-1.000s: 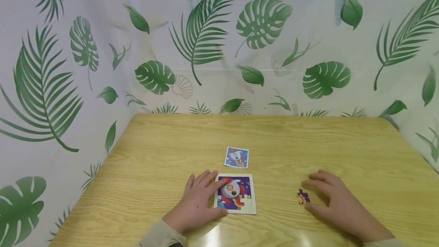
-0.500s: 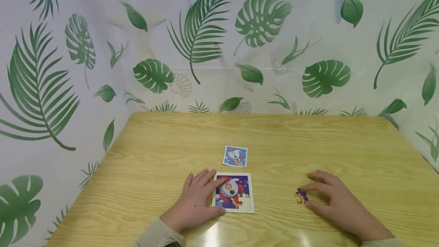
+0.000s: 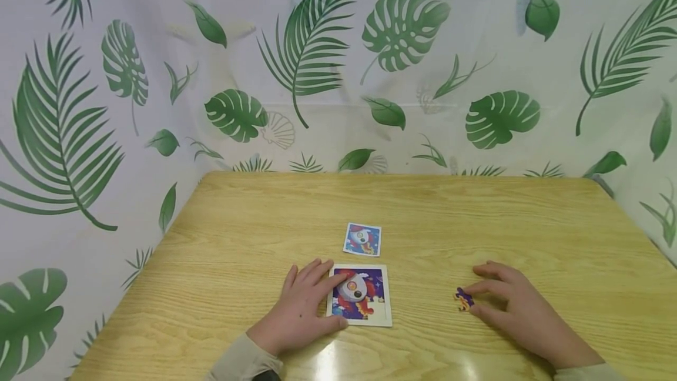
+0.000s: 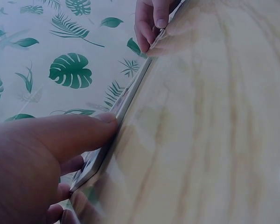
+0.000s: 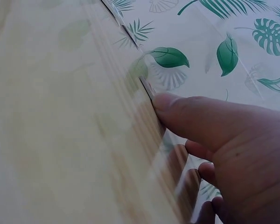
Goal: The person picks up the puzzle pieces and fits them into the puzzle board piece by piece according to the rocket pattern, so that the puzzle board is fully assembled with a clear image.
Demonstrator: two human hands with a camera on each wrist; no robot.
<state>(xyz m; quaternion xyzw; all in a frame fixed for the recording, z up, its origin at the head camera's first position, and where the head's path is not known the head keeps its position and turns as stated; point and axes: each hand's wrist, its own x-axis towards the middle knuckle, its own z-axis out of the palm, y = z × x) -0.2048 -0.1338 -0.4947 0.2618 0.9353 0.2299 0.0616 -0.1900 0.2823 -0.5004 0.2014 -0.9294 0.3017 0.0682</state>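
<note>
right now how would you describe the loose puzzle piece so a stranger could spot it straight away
Start at the wooden table and find the white-framed rocket puzzle board near its front edge. Look to that board's right, where the right hand pinches the loose puzzle piece at its fingers. It is the only small, knobbly-edged thing, purple with orange; the small card is square.
</note>
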